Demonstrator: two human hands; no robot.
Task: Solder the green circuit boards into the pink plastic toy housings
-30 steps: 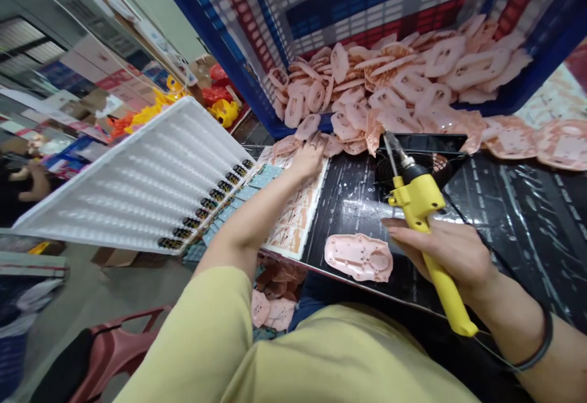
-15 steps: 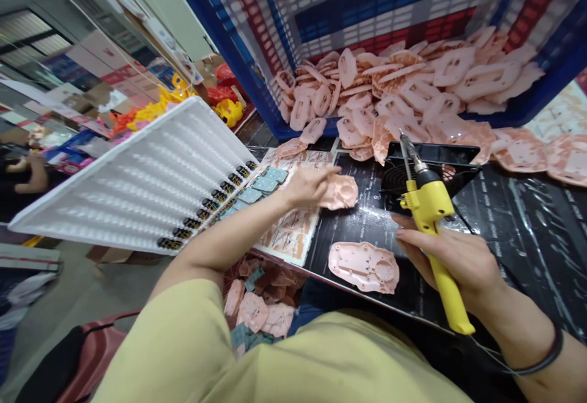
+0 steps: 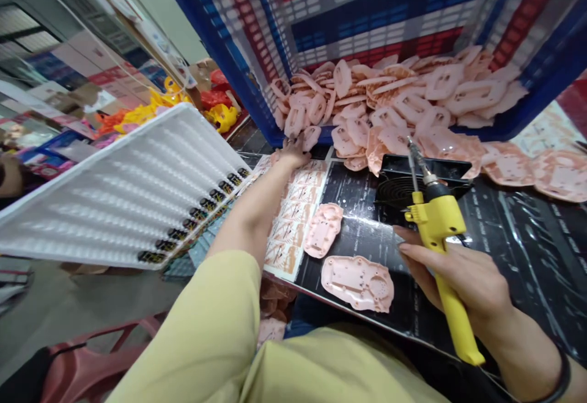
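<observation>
My right hand (image 3: pixel 472 274) is wrapped round the yellow handle of a soldering gun (image 3: pixel 440 219), its metal tip pointing up and away over a black fan-like box (image 3: pixel 398 180). Far forward, my left hand (image 3: pixel 296 151) reaches to the crate's front edge, fingers apart over the pink plastic pieces there. Beside its fingertips lies a small pink piece (image 3: pixel 312 138); whether they touch is hard to see. Two pink plastic shells lie inner side up on the black table: a smaller shell (image 3: pixel 323 230) and, nearer me, a larger shell (image 3: pixel 358 283).
A blue crate (image 3: pixel 270 128) on its side spills a heap of pink pieces (image 3: pixel 394 97) onto the table. At left leans a white ribbed foam tray (image 3: pixel 123 189) with a row of black-and-yellow components (image 3: pixel 197 214). Printed sheets (image 3: pixel 287 232) lie under my left arm. A red chair (image 3: pixel 101 354) stands lower left.
My left hand has let go of the smaller pink shell, now lying turned and nearer the larger one, and has moved forward to the crate's edge. My right hand still holds the soldering gun.
</observation>
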